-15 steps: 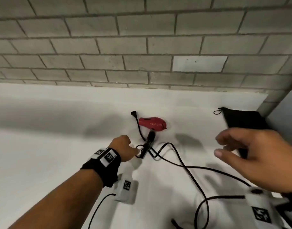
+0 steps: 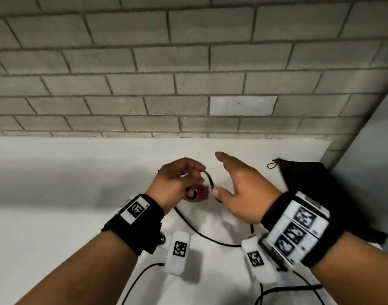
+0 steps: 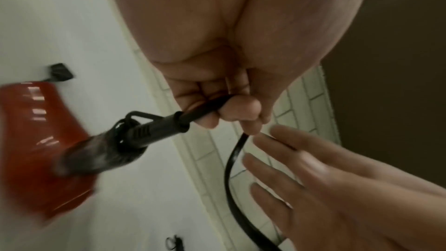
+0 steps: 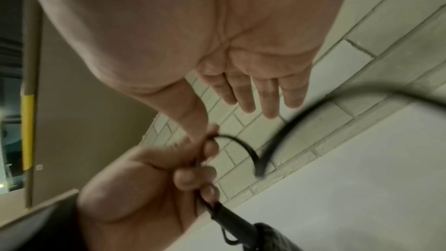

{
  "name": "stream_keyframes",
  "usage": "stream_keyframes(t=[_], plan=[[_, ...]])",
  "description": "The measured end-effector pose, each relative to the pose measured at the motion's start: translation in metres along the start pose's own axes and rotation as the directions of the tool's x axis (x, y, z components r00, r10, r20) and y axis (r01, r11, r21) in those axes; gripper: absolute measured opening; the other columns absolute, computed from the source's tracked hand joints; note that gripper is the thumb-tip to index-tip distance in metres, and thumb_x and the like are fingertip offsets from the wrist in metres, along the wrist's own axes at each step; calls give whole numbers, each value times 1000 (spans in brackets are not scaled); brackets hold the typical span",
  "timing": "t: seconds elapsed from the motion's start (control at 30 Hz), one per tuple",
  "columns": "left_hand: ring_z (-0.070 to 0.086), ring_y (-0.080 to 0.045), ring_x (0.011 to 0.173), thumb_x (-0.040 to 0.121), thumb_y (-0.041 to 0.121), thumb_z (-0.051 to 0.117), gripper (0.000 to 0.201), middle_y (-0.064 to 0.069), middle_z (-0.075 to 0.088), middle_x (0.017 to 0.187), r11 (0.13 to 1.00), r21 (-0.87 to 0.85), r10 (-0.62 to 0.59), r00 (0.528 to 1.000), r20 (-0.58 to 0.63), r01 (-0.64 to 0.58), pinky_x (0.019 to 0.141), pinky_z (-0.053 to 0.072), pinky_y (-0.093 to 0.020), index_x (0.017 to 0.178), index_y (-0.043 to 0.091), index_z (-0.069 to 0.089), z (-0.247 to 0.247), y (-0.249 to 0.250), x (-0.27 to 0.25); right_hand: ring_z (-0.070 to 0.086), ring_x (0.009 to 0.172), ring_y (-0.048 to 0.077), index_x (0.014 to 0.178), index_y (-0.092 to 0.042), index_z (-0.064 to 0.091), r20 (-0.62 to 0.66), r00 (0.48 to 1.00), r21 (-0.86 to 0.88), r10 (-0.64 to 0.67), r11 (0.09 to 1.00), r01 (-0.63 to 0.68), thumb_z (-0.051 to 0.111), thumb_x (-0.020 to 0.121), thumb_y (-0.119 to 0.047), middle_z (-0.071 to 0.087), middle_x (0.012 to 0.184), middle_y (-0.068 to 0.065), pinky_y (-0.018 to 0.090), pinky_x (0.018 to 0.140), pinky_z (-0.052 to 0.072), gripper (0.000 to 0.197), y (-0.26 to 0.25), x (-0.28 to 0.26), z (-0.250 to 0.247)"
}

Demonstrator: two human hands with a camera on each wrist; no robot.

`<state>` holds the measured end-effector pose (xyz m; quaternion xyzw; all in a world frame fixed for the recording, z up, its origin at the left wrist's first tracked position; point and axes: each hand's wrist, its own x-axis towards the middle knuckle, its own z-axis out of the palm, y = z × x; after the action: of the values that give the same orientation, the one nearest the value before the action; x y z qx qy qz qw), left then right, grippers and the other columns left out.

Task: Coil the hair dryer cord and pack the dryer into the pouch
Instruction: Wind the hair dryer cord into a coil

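A red hair dryer point(image 2: 202, 194) point(image 3: 31, 136) with a black handle point(image 3: 115, 150) hangs from its black cord point(image 2: 209, 180) point(image 3: 231, 171) above the white table point(image 2: 56, 216). My left hand point(image 2: 177, 181) point(image 3: 231, 106) grips the cord just past the handle's strain relief point(image 3: 169, 123), fingers curled round it. My right hand point(image 2: 239, 186) point(image 4: 253, 87) is spread flat right beside the cord loop point(image 4: 241, 144), fingers straight, holding nothing. The cord trails down over the table point(image 2: 202, 234). A black drawstring pouch point(image 2: 316, 186) lies flat at the right, behind my right wrist.
A grey brick wall point(image 2: 188, 73) stands along the table's far edge. The plug point(image 3: 61, 72) lies on the table beyond the dryer. Loose cord runs near the table's front right point(image 2: 287, 290).
My left hand has lifted the dryer off the table by its cord. My right hand has moved left and forward to the cord, close to the left hand.
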<state>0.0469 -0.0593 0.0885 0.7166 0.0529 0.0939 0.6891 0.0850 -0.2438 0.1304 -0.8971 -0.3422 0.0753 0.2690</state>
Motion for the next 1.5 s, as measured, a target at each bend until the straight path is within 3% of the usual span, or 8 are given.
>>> stream_keyframes(t=[0.13, 0.27, 0.57, 0.73, 0.87, 1.03, 1.27, 1.5], plan=[[42, -17, 43, 85, 5, 59, 7, -10, 63, 72, 989, -24, 147, 988, 46, -146, 46, 39, -26, 90, 8, 64, 6, 28, 6, 68, 97, 19, 105, -22, 64, 0, 1000, 225, 11, 974, -10, 57, 93, -19, 72, 102, 1, 32, 86, 50, 15, -3, 31, -6], [38, -18, 38, 83, 7, 57, 9, -13, 61, 64, 972, -231, 65, 992, 105, -40, 46, 33, -28, 92, 9, 58, 4, 39, 4, 63, 50, 14, 86, -12, 72, -40, 998, 406, -41, 912, 53, 61, 92, -13, 61, 63, -1, 36, 55, 58, 12, -7, 35, -33], [56, -19, 36, 93, 45, 34, 49, -13, 71, 66, 857, -454, 60, 828, 557, 243, 45, 43, -25, 94, 8, 66, 16, 77, -16, 68, 81, 8, 96, -15, 76, -316, 890, 368, -328, 822, 434, 64, 87, -3, 70, 87, -2, 25, 77, 54, 19, -25, 29, -65], [69, -19, 54, 93, 30, 40, 45, -10, 76, 93, 803, -559, 122, 861, 494, 207, 49, 53, -27, 122, 1, 57, 26, 94, -17, 62, 51, 20, 86, -10, 70, -208, 976, 695, -63, 692, 193, 46, 85, 16, 65, 62, 7, 46, 52, 48, 35, -25, 25, -39], [71, -27, 96, 96, 24, 39, 43, -15, 71, 112, 718, -684, 125, 942, 311, 130, 80, 58, -31, 127, -3, 50, 24, 98, -8, 60, 52, 8, 67, -24, 55, -223, 966, 145, -129, 976, 164, 51, 91, -12, 61, 54, -6, 20, 56, 43, 27, -20, 13, -28], [63, -35, 113, 103, 26, 35, 40, -13, 63, 128, 735, -678, 65, 994, 88, 12, 99, 48, -44, 133, 1, 45, 21, 94, 5, 57, 63, 29, 73, -17, 53, -191, 960, -196, -206, 966, 168, 54, 91, -21, 58, 65, 2, 36, 57, 47, 19, -27, -2, -18], [70, -23, 99, 100, 15, 47, 29, -18, 68, 119, 937, -349, 19, 1000, 16, -12, 85, 57, -36, 122, 0, 57, 40, 84, 3, 63, 55, 26, 63, -20, 67, -221, 875, -584, -431, 777, 235, 53, 75, -18, 64, 57, -3, 25, 49, 25, 18, -47, -19, -28], [38, -18, 28, 94, 32, 48, 44, -20, 56, 49, 970, -241, 38, 945, 324, 44, 40, 39, -25, 74, -4, 63, 38, 83, -10, 71, 67, 9, 74, -14, 69, -47, 934, 161, -354, 920, 357, 66, 86, -18, 72, 69, -5, 36, 70, 57, 13, -35, -6, -74]])
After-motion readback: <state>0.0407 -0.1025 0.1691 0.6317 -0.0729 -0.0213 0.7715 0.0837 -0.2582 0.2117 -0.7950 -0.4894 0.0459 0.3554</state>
